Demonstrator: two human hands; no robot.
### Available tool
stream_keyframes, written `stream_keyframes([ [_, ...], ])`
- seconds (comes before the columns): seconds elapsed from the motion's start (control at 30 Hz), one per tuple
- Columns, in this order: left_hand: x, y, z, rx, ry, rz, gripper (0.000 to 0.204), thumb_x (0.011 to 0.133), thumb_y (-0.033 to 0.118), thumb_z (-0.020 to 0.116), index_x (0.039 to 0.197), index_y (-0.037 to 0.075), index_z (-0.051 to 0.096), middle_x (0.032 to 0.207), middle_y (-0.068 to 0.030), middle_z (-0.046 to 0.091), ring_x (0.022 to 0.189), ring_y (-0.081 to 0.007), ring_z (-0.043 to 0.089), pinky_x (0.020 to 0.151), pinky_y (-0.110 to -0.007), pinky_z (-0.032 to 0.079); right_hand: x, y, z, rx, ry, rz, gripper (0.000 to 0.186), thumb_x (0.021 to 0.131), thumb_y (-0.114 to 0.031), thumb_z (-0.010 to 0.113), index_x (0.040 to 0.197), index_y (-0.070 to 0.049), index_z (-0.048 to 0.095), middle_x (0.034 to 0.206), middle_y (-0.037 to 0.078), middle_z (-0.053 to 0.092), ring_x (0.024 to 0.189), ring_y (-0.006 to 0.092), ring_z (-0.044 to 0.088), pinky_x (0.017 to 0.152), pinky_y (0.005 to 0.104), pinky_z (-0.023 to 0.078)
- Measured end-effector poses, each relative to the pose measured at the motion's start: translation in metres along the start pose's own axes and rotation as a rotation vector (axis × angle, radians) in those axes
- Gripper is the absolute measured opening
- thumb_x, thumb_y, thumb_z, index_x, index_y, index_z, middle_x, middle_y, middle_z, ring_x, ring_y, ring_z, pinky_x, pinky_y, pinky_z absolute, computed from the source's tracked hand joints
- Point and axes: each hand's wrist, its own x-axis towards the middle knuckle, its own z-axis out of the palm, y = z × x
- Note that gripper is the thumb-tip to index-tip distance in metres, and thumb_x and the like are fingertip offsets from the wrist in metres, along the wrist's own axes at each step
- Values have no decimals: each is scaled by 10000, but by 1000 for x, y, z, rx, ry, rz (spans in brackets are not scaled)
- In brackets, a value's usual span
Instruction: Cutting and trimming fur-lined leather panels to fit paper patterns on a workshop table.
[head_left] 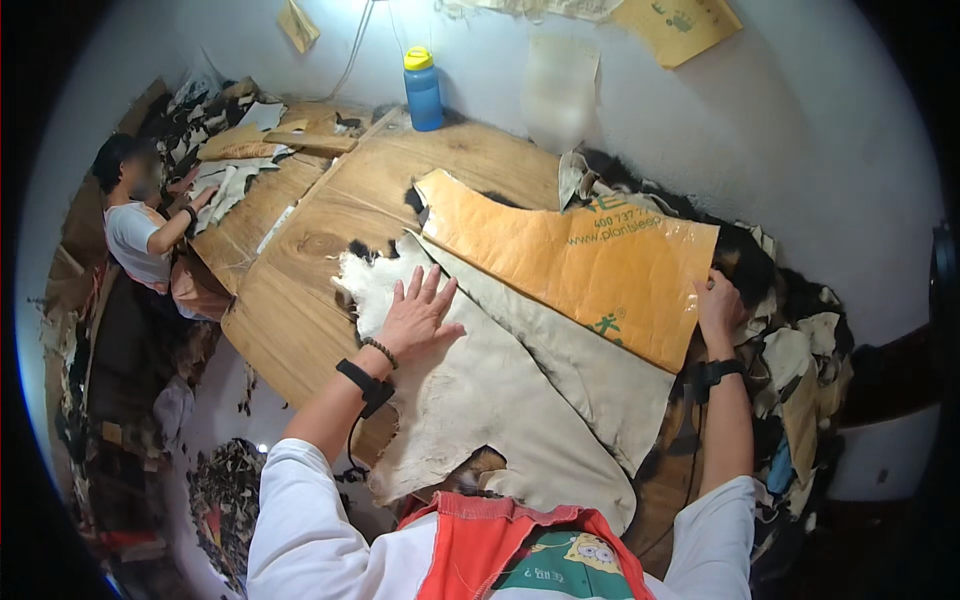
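Observation:
A pale hide [490,390] with ragged edges lies across the wooden table in front of me. My left hand [420,312] rests flat on its upper part, fingers spread. Beside it lies another pale hide piece [610,385], partly covered by a yellow pattern sheet [590,262] with a curved top edge and green print. My right hand [718,308] is closed at the right end of this sheet, next to dark fur [745,262]. Its fingers are curled, and what they grip, if anything, is too small to make out.
A blue bottle [423,95] with a yellow lid stands at the table's far edge. Fur and hide scraps [800,370] pile up on the right. At the far left a co-worker [140,235] handles a pale piece. More scraps [240,505] lie heaped at lower left.

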Motion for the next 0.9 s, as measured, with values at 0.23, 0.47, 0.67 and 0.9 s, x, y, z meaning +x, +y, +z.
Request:
stream_keyframes([
  [0.23, 26, -3, -10, -95, 57, -49, 904, 902, 687, 483, 1566, 123, 243, 1622, -210, 167, 1502, -396, 142, 1182, -588, 154, 11, 45, 31, 285, 138, -184, 281, 873, -260, 672, 864, 20, 659, 861, 236, 665, 834, 408, 638, 716, 478, 478],
  [0.47, 26, -83, 8, -93, 260, -116, 615, 1004, 454, 463, 1463, 49, 406, 1528, -216, 362, 1422, -356, 331, 1146, -561, 258, -188, -15, -47, 296, -22, -770, 212, 770, -42, 588, 926, -60, 731, 751, 138, 600, 725, 320, 580, 649, 425, 423],
  [0.67, 28, -173, -18, -1671, 597, -324, 298, 1051, 258, 469, 1175, 55, 647, 1096, -85, 712, 995, -208, 683, 899, -351, 529, -277, 34, -29, 134, -130, -714, 300, 714, -18, 600, 959, -95, 756, 954, 107, 702, 988, 326, 615, 832, 419, 497],
  [0.9, 64, -173, -40, -792, 510, -278, 296, 927, 269, 614, 1039, 11, 706, 923, -124, 729, 857, -224, 686, 770, -344, 530, -301, 58, -15, 154, -164, -574, 376, 701, 57, 567, 1008, -46, 759, 1079, 185, 662, 1027, 373, 592, 866, 435, 511],
])
